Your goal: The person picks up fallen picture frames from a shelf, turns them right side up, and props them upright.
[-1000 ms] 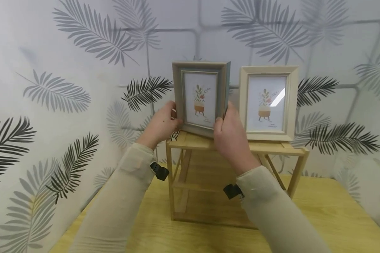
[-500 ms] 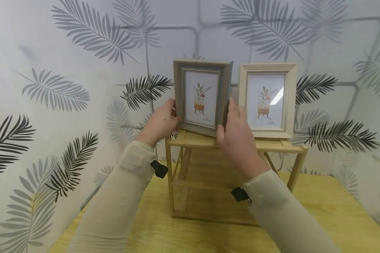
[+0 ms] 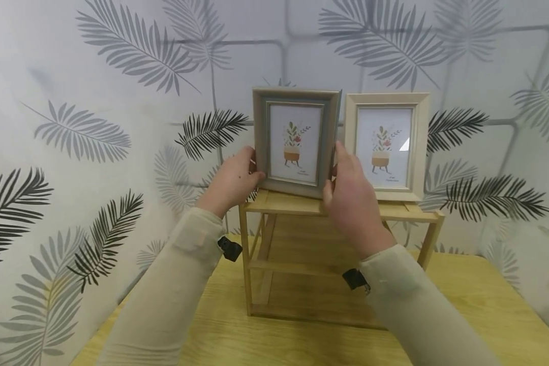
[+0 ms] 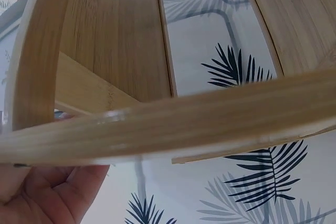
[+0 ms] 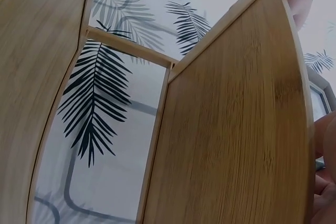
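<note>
So the whole backdrop is a pale wall (image 3: pixel 119 127) covered in grey and black palm-leaf prints, wrapping round on both sides. In front of it there's a light wood tabletop (image 3: pixel 476 315), and sitting on that is a small bamboo shelf rack (image 3: pixel 274 264) with open sides and a couple of tiers.

On the rack's top board two picture frames stand side by side, really close, both showing a little potted-plant print. The cream frame (image 3: pixel 423 147) on the right stands upright on its own with nobody touching it. The grey frame (image 3: pixel 260 142) on the left is upright too, facing the camera, with its bottom edge at the top board.

Both arms are in beige sleeves (image 3: pixel 174 284). The left hand (image 3: pixel 231 183) has its fingers curled round the lower left edge of the grey frame, thumb on the front. The right hand (image 3: pixel 352 195) grips the lower right edge of the same frame, thumb at the bottom corner and fingers up along the side.

The wrist views mostly just show bamboo boards up close and the leafy wall behind, plus a bit of palm (image 4: pixel 47 192) at the bottom of the left one.
</note>
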The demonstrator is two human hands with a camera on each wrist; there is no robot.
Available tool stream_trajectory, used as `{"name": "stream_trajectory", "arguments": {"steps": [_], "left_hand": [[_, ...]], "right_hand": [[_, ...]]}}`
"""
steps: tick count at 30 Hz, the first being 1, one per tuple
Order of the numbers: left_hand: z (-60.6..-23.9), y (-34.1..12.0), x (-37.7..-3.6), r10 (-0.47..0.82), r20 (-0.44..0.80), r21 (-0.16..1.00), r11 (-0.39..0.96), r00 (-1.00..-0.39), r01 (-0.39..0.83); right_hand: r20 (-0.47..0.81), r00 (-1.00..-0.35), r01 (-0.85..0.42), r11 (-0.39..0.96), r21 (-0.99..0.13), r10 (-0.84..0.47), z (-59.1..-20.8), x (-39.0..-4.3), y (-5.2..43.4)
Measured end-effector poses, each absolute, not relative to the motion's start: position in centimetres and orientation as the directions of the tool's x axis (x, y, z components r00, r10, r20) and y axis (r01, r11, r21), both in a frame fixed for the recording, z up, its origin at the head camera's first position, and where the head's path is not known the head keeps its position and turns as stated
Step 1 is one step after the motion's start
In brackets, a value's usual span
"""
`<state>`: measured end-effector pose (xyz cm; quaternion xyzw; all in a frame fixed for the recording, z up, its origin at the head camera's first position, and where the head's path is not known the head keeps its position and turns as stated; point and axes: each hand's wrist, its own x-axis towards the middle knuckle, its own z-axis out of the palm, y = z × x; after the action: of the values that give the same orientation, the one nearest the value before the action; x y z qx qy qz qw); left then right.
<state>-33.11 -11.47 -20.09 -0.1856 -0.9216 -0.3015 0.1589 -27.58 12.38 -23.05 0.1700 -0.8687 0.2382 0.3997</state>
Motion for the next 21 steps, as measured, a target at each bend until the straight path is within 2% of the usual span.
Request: {"name": "stream_trajectory", "arguments": {"steps": [6, 12, 21], "left_hand": [[-20.4, -11.4, -32.8, 0.252, 0.406, 0.480, 0.759, -0.878, 0.439], [-20.4, -11.3, -32.4, 0.262, 0.401, 0.417, 0.801, -0.878, 0.429], [-20.2, -10.6, -31.8, 0.236, 0.388, 0.447, 0.797, -0.891, 0.406]], "right_hand": [[0.773, -0.630, -0.505, 0.796, -0.335, -0.074, -23.0, -27.7, 12.5], [0.810, -0.575, -0.516, 0.820, -0.249, -0.116, -23.0, -28.0, 12.9], [0.796, -0.595, -0.438, 0.876, -0.200, -0.116, -22.8, -28.2, 13.7]]}}
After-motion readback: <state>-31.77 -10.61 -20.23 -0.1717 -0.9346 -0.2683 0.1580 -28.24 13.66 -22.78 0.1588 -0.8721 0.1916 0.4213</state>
